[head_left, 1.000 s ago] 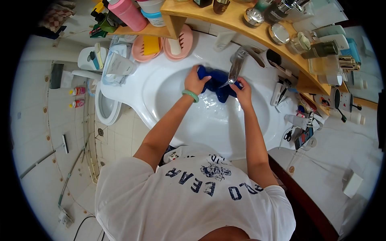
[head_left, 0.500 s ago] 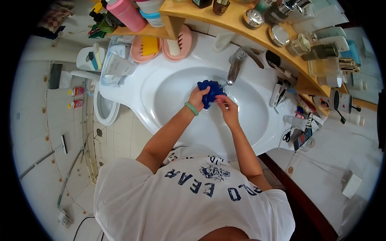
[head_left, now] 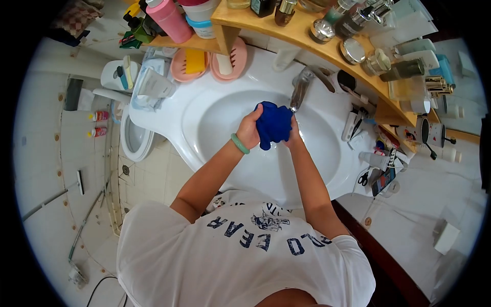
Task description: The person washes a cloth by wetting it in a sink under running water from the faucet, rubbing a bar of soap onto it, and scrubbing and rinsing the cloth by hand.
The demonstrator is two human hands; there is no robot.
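Observation:
A wet-looking dark blue cloth (head_left: 274,124) is spread between my two hands above the white sink basin (head_left: 220,158). My left hand (head_left: 249,129), with a green bangle (head_left: 239,144) on its wrist, grips the cloth's left side, thumb on top. On the right side, my right hand (head_left: 294,134) holds the cloth's edge, its fingers mostly hidden beneath the fabric. The metal faucet (head_left: 302,89) stands just beyond the cloth, its spout close to the cloth's upper right corner.
Pink soap dishes (head_left: 238,69) sit at the sink's back left. A wooden shelf (head_left: 302,43) crowded with bottles and jars curves along the back and right. Scissors (head_left: 363,178) and a phone (head_left: 383,180) lie at the right rim. A toilet (head_left: 137,138) stands left.
The blue cloth was bunched up and is now opened wider. My right hand has gone from pinching near its lower edge to holding its right side from below.

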